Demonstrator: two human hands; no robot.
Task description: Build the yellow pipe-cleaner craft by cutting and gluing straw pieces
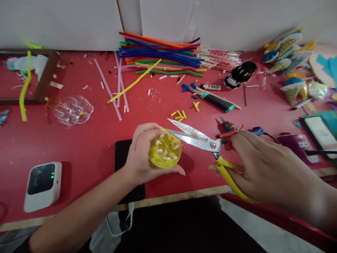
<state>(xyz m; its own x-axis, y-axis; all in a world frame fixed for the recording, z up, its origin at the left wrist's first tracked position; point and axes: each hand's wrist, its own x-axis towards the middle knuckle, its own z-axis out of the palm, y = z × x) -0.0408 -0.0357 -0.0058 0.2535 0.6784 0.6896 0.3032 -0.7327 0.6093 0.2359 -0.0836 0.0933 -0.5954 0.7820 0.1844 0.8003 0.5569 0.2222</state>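
My left hand (143,151) is wrapped round a yellow round craft piece (165,151) with pale stick ends showing on its top. In my right hand (260,165) are scissors (200,140) with yellow handles, their blades parted. One blade tip reaches the upper edge of the yellow piece, by a thin yellow strand there; whether the strand lies between the blades I cannot tell. Short yellow cut bits (179,115) lie on the table just beyond the blades. Under my left wrist is a black phone (122,151), partly hidden.
A pile of coloured pipe cleaners (160,52) lies at the back of the red table (86,151). A utility knife (217,101) rests beyond the scissors. At left are a clear compartment tray (73,110) and a white device (43,186). Small cone-shaped crafts (292,88) crowd the right.
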